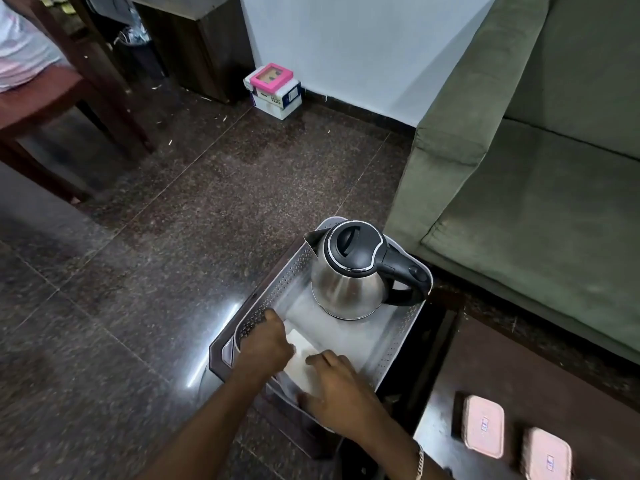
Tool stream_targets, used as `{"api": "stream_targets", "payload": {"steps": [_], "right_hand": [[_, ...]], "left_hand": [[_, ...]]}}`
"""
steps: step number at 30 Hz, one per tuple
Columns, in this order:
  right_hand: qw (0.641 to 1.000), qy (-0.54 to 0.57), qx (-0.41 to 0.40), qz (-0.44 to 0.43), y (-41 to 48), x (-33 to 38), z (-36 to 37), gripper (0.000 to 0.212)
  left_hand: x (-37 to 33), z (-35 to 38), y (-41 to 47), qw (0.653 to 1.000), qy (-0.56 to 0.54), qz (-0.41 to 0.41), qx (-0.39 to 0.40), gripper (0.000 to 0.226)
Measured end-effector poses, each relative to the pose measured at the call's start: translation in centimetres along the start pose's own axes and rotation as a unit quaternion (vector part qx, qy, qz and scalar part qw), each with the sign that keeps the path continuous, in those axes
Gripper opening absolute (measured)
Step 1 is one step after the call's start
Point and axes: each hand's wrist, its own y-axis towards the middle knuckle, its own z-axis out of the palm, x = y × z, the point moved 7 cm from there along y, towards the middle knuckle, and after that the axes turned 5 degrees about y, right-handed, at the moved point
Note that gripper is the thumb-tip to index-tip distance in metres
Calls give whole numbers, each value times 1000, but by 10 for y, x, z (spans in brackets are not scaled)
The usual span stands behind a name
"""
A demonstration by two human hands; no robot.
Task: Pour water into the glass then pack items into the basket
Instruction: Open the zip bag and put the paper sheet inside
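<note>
A grey perforated basket (273, 292) rests on a dark stool beside the sofa. A steel electric kettle (349, 285) with a black lid and handle stands upright in its far end. At the near end lies a white folded cloth (304, 362), flat on the basket floor. My left hand (265, 344) presses on the cloth's left side, by the basket's left wall. My right hand (337, 386) lies on its right side, fingers spread flat. No glass is in view.
Two pink-lidded containers (483, 429) (547, 457) sit on a dark low table at the lower right. A green sofa (540, 188) fills the right. A pink box on a carton (273, 90) stands by the wall. A wooden table (41, 98) is at the left.
</note>
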Motion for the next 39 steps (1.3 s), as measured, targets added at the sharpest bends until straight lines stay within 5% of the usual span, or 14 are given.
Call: {"api": "stream_targets", "payload": {"steps": [5,10,13,15,19,25,27,31,35,39], "right_hand": [[998,56,-5,-15,-6,4,-17,85],[984,123,-127,-36,-22,8,-56,23],[962,202,-184,-18,-35,2,-80,8],[946,250,-207,-17,-44,-2,-91,18],[924,318,-211,-37,-71,-10,-109,26],[862,417,-287,30,-133,-61,-147,14],[835,425,-342,75,-162,-84,-165,24],[846,250,-461,97,-221,-94,-210,60],[888,280,-363,25,-242,-79,-221,55],[896,238,-374,8,-270,-91,-241,41]], "left_hand": [[2,-20,-5,949,-311,-42,-6,34],[-20,-33,-45,806,-591,-33,-4,42],[-37,-30,-72,849,-525,53,-16,41],[-49,-21,-88,876,-472,95,-12,39],[-68,-18,-108,875,-463,129,-63,17],[-108,-28,-149,876,-416,205,-130,42],[-125,-32,-164,865,-429,219,-139,38],[-169,-37,-195,837,-464,248,-149,30],[-228,-28,-225,810,-491,304,-106,22],[-267,-21,-250,826,-416,364,-109,21]]}}
